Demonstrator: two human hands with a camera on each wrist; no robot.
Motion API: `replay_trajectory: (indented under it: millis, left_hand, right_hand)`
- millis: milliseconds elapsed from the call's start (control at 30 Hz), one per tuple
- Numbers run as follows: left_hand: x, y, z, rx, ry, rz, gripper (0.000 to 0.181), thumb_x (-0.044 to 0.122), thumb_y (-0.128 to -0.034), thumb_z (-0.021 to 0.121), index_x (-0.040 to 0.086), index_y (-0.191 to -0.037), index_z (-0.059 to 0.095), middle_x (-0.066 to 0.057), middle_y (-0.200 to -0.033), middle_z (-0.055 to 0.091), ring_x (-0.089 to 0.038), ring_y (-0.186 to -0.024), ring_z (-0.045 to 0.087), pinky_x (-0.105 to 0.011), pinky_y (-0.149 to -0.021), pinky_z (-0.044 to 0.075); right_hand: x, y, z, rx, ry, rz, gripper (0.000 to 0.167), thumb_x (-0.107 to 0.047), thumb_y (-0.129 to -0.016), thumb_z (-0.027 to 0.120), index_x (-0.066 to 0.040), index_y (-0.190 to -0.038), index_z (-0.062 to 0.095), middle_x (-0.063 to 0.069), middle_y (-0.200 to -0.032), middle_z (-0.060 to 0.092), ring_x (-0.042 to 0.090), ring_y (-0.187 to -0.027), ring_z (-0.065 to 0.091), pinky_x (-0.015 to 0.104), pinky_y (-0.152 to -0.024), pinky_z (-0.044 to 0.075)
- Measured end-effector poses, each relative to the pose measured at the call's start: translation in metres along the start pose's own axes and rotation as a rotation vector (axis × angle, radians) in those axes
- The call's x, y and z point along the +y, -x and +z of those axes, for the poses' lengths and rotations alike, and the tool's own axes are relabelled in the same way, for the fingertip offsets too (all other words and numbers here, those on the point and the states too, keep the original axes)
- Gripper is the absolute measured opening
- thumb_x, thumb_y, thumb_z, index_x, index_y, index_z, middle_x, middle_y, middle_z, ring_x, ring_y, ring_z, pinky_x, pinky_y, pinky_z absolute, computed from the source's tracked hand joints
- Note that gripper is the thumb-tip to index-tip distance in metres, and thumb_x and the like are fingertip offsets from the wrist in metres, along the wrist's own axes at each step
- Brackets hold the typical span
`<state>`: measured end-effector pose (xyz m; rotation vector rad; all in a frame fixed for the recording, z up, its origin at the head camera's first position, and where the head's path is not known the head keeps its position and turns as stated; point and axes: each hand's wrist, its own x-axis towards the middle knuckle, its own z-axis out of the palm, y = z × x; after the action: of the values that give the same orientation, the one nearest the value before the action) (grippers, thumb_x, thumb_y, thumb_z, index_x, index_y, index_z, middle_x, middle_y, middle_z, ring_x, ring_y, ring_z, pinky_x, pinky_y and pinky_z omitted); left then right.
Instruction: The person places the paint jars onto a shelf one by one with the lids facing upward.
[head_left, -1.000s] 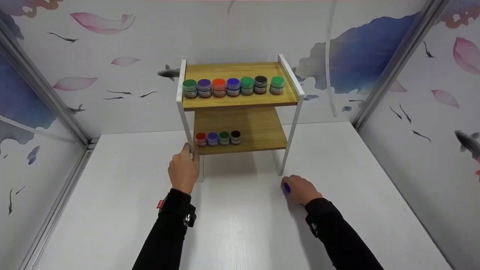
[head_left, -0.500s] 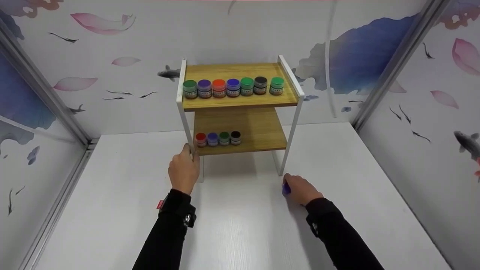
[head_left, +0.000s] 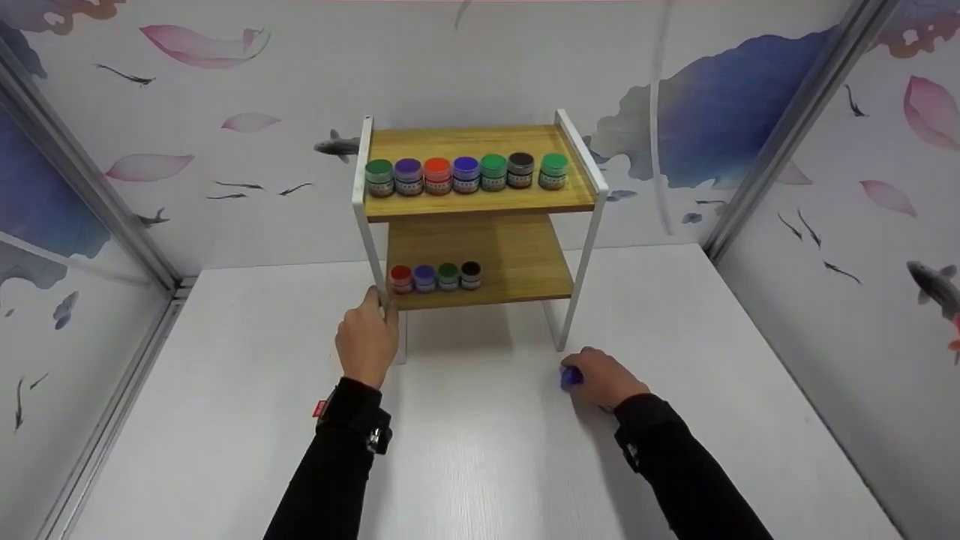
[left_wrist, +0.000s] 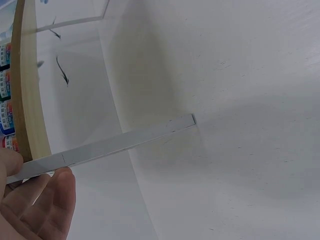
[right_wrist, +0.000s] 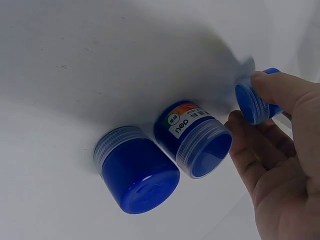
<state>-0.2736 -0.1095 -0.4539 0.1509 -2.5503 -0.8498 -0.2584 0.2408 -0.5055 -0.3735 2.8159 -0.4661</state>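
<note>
My left hand (head_left: pixel 367 341) grips the front left white leg (left_wrist: pixel 120 145) of a two-tier shelf. In the left wrist view, thumb and fingers lie on either side of that leg. Near the shelf's front right foot, my right hand (head_left: pixel 604 377) pinches a small blue paint jar (head_left: pixel 571 377) low over the table. The right wrist view shows this held jar (right_wrist: pixel 252 102) between thumb and fingers. Two more blue paint jars appear there, one labelled (right_wrist: pixel 192 137) and one with its base toward the camera (right_wrist: pixel 137 170); the head view does not show them distinctly.
The wooden upper board (head_left: pixel 465 139) carries a row of several paint jars with green, purple, orange, blue and black lids. On the lower board (head_left: pixel 517 255), several jars stand at the left. Patterned walls (head_left: pixel 480 75) enclose the white table (head_left: pixel 465 450).
The right hand shifts slightly and the blue paint jar turns a little in its fingers, showing more of itself. The left hand stays on the shelf leg.
</note>
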Motion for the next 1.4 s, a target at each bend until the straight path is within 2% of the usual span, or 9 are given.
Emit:
replay_trajectory:
  millis: [100, 233, 300, 433, 600, 833, 933, 1133, 1400]
  left_hand:
    - [0.0009, 0.0, -0.0004, -0.006, 0.0, -0.004, 0.019, 0.022, -0.0965, 0.059, 0.004, -0.095, 0.062, -0.014, -0.076, 0.07, -0.025, -0.06, 0.063, -0.041, -0.052, 0.049]
    - [0.0007, 0.0, -0.0005, -0.01, -0.005, -0.005, 0.019, 0.022, -0.097, 0.058, 0.004, -0.095, 0.061, -0.014, -0.075, 0.069, -0.024, -0.06, 0.062, -0.039, -0.051, 0.048]
    - [0.0005, 0.0001, -0.0004, -0.009, -0.008, -0.004, 0.019, 0.022, -0.097, 0.058, 0.004, -0.094, 0.061, -0.013, -0.074, 0.069, -0.023, -0.059, 0.06, -0.038, -0.05, 0.047]
    - [0.0007, 0.0004, -0.0005, -0.01, -0.01, -0.004, 0.019, 0.022, -0.097, 0.058, 0.003, -0.096, 0.062, -0.013, -0.074, 0.069, -0.022, -0.058, 0.058, -0.038, -0.05, 0.046]
    - [0.0005, 0.0003, -0.0004, -0.012, -0.005, -0.005, 0.019, 0.022, -0.0965, 0.059, 0.003, -0.097, 0.062, -0.014, -0.075, 0.069, -0.021, -0.057, 0.057, -0.037, -0.049, 0.045]
    - [0.0009, 0.0003, -0.0001, -0.01, -0.008, 0.0, 0.019, 0.021, -0.0969, 0.058, 0.003, -0.096, 0.063, -0.013, -0.073, 0.068, -0.019, -0.056, 0.054, -0.034, -0.048, 0.045]
    - [0.0013, 0.0007, -0.0004, -0.012, -0.008, -0.002, 0.019, 0.022, -0.0969, 0.058, 0.003, -0.096, 0.063, -0.013, -0.074, 0.068, -0.019, -0.056, 0.054, -0.033, -0.048, 0.044]
    - [0.0012, 0.0009, -0.0005, -0.01, -0.005, -0.004, 0.019, 0.022, -0.0968, 0.059, 0.004, -0.095, 0.063, -0.013, -0.073, 0.068, -0.02, -0.056, 0.054, -0.034, -0.049, 0.045]
    - [0.0012, 0.0003, -0.0003, -0.022, -0.009, -0.019, 0.019, 0.022, -0.097, 0.058, 0.004, -0.097, 0.063, -0.012, -0.074, 0.068, -0.019, -0.057, 0.054, -0.033, -0.05, 0.044]
  right_hand:
    - [0.0003, -0.0003, -0.0019, -0.019, -0.007, 0.047, 0.043, -0.003, -0.082, 0.068, -0.002, -0.125, 0.059, 0.016, -0.114, 0.064, 0.027, -0.102, 0.059, 0.045, -0.092, 0.049]
    - [0.0007, -0.0019, -0.0032, -0.044, -0.032, 0.073, 0.036, -0.003, -0.084, 0.066, -0.007, -0.118, 0.056, 0.012, -0.107, 0.064, 0.022, -0.087, 0.056, 0.038, -0.076, 0.05]
    - [0.0011, -0.0031, -0.0032, -0.044, -0.042, 0.067, 0.032, -0.002, -0.083, 0.065, -0.008, -0.114, 0.058, 0.01, -0.104, 0.065, 0.021, -0.085, 0.055, 0.036, -0.075, 0.049]
    - [0.0013, -0.0042, -0.0031, -0.027, -0.053, 0.045, 0.027, -0.006, -0.089, 0.062, -0.008, -0.116, 0.062, 0.01, -0.109, 0.066, 0.022, -0.097, 0.06, 0.042, -0.088, 0.05]
    - [0.0022, -0.0034, -0.0029, -0.013, -0.056, 0.013, 0.027, -0.008, -0.095, 0.058, -0.005, -0.122, 0.062, 0.014, -0.118, 0.065, 0.031, -0.116, 0.059, 0.049, -0.101, 0.045]
    - [0.0025, -0.0025, -0.0048, 0.026, -0.1, -0.086, 0.023, 0.0, -0.093, 0.059, -0.004, -0.115, 0.065, 0.014, -0.113, 0.066, 0.032, -0.11, 0.06, 0.048, -0.095, 0.048]
    - [0.0021, -0.0035, -0.0057, 0.027, -0.104, -0.101, 0.025, 0.004, -0.09, 0.059, -0.004, -0.112, 0.067, 0.015, -0.113, 0.067, 0.033, -0.112, 0.06, 0.049, -0.097, 0.048]
    - [0.0004, -0.0034, -0.0066, 0.017, -0.086, -0.085, 0.036, 0.013, -0.086, 0.058, -0.002, -0.118, 0.066, 0.018, -0.12, 0.065, 0.037, -0.119, 0.057, 0.05, -0.102, 0.045]
    - [0.0, -0.0037, -0.0054, 0.018, -0.073, -0.086, 0.031, 0.002, -0.089, 0.063, 0.002, -0.12, 0.064, 0.019, -0.118, 0.066, 0.036, -0.116, 0.06, 0.049, -0.1, 0.047]
